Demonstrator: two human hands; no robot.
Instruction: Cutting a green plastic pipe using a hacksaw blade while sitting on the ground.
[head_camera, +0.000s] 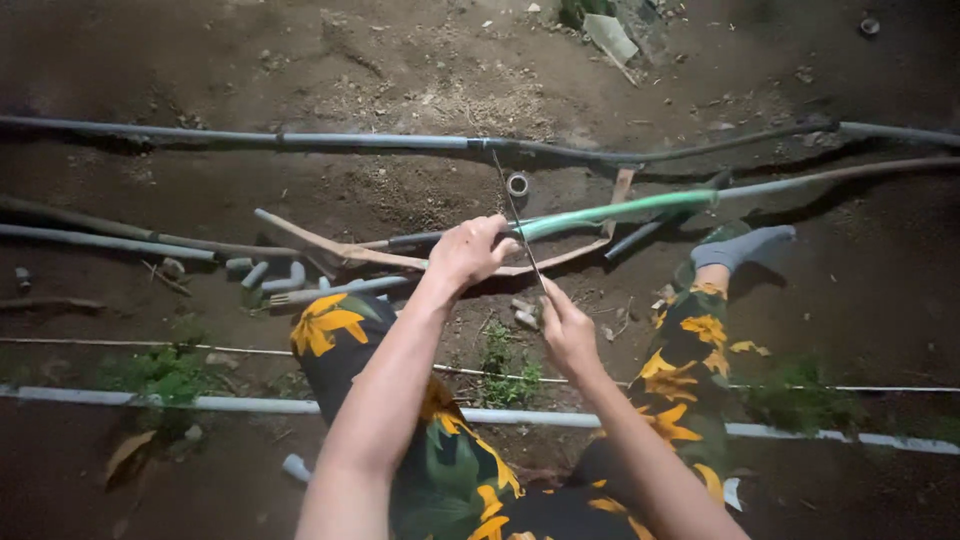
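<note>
On bare, dark soil (420, 70), a seated person in black trousers printed with yellow flowers (450, 480) works at a green hose, seen from above. At far left, a grey pipe (100, 241) lies flat on the ground, and just right of it a cluster of short grey pipe fittings (268, 274) sits near the person's raised knee. A long white pipe (250, 405) runs across the foreground under both legs, with small green weeds (160, 372) growing beside it.

The left hand (470, 250) is clenched around the green hose (610, 213), gripping it near its cut end above the ground. The hose stretches away to the right, rising slightly and passing over a curved strip of brown wood (330, 246). Just right of that hand, the right hand (566, 330) pinches the lower end of a thin saw blade (515, 220), which stands steeply tilted and crosses the hose right beside the left-hand fingers. A small grey pipe ring (517, 184) lies on the soil just behind the blade.

A long dark pipe (380, 140) spans the scene at the back. At right, the person's foot in a grey sock (742, 246) rests on the dirt.
</note>
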